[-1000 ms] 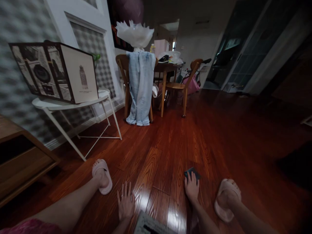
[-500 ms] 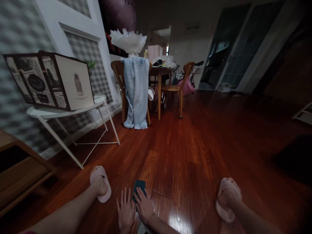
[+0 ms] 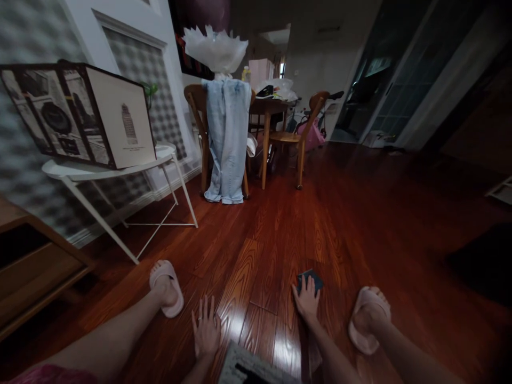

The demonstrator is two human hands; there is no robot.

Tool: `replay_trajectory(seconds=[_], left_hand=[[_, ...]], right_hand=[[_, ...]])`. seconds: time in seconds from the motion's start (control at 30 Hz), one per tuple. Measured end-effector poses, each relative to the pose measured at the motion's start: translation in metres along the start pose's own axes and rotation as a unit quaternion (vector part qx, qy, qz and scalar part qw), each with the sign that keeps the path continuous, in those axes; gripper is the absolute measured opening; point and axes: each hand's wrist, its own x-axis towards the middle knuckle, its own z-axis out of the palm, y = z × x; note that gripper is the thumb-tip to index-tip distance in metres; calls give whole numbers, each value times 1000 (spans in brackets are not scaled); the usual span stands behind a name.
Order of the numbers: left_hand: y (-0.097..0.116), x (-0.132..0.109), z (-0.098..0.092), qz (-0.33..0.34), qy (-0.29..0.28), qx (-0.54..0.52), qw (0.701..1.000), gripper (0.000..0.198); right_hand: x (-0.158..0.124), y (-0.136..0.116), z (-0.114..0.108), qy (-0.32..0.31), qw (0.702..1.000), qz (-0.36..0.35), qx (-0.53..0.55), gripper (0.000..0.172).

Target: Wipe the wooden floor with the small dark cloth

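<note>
My right hand (image 3: 307, 301) lies flat with its fingers spread over a dark blue-green cloth (image 3: 316, 280) on the floor, pressing on it without gripping. Part of the cloth is hidden under the palm. To the left, my left hand (image 3: 206, 330) rests on the wooden floor (image 3: 264, 256), fingers apart and holding nothing; a ring shows on one finger. Between my forearms, at the bottom edge, is a light grey object (image 3: 236, 362) with a black mark, mostly out of view.
My feet in pink slippers (image 3: 176, 304) stand wide apart on either side. A white side table (image 3: 160, 154) carrying a large printed box (image 3: 120, 117) is at the left, near a wooden cabinet (image 3: 44, 261). Ahead, jeans (image 3: 226, 144) hang over a chair by the dining table (image 3: 267, 104).
My right hand has slid the cloth to the right and forward, away from my left hand. My left hand stays nearly in place. The grey object shows more at the bottom.
</note>
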Motion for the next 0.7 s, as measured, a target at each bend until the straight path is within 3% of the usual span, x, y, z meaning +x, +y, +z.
replay_trajectory(seconds=[0.07, 0.13, 0.3, 0.4, 0.5, 0.63, 0.7], left_hand=[[-1, 1, -1, 2, 2, 2, 1000, 57], [-1, 1, -2, 0, 3, 4, 1000, 57], [0, -2, 1, -1, -8, 19, 1000, 57], [-6, -1, 4, 11, -3, 27, 1000, 59], [-25, 18, -6, 23, -14, 15, 1000, 61], [-64, 82, -45, 14, -7, 11, 1000, 60], [-83, 117, -65, 2, 0, 13, 1000, 53]], right_hand=[[-17, -22, 5, -8, 1000, 8, 13, 74], [-38, -55, 7, -38, 998, -28, 30, 73], [-95, -138, 16, -130, 965, -219, 70, 62], [-109, -164, 25, -146, 934, -309, 107, 57], [-88, -158, 22, -143, 922, -335, 130, 59], [-32, -110, -5, -147, 956, -223, 121, 67], [-10, -85, -17, -168, 961, -187, 118, 79]])
